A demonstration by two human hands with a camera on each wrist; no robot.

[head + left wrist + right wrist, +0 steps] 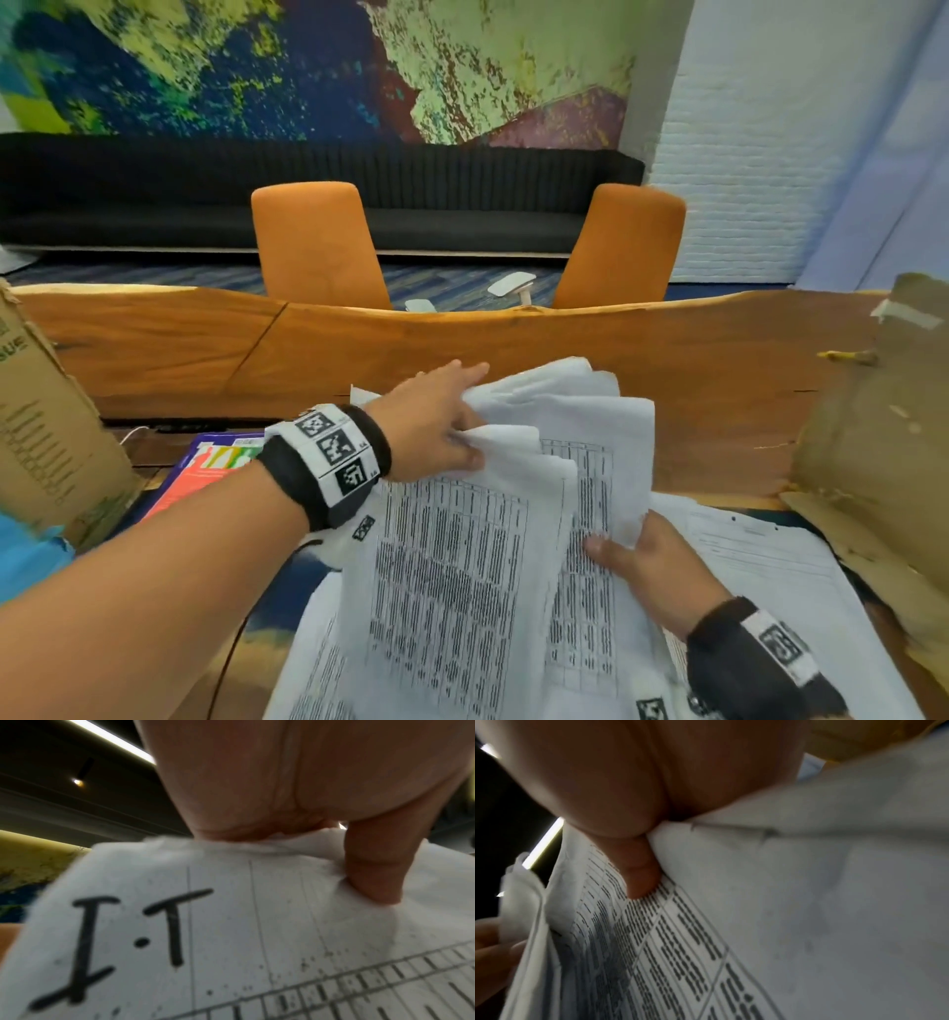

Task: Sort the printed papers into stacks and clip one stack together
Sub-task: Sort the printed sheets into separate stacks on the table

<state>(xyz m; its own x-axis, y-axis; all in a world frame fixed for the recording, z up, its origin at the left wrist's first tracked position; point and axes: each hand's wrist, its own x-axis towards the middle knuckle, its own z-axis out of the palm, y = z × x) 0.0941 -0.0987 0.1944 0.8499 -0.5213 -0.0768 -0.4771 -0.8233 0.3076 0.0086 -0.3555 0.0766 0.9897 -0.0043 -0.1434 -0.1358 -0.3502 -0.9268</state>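
A fanned bundle of printed papers (462, 565) with dense tables is held up over the table between both hands. My left hand (457, 424) grips the top edges of several sheets, thumb in front and fingers behind. In the left wrist view the thumb (372, 874) presses on a sheet (244, 923) hand-marked "I.T". My right hand (637, 557) pinches the right side of the bundle, its thumb on the print and its fingers hidden behind. The right wrist view shows that thumb (641, 868) pressed onto a table sheet (685, 943). More sheets (770, 565) lie flat to the right.
The wooden table (513, 339) stretches ahead. A cardboard box (46, 437) stands at the left and torn cardboard (873, 437) at the right. A colourful booklet (205, 467) lies under my left forearm. Two orange chairs (313, 241) stand beyond the far edge.
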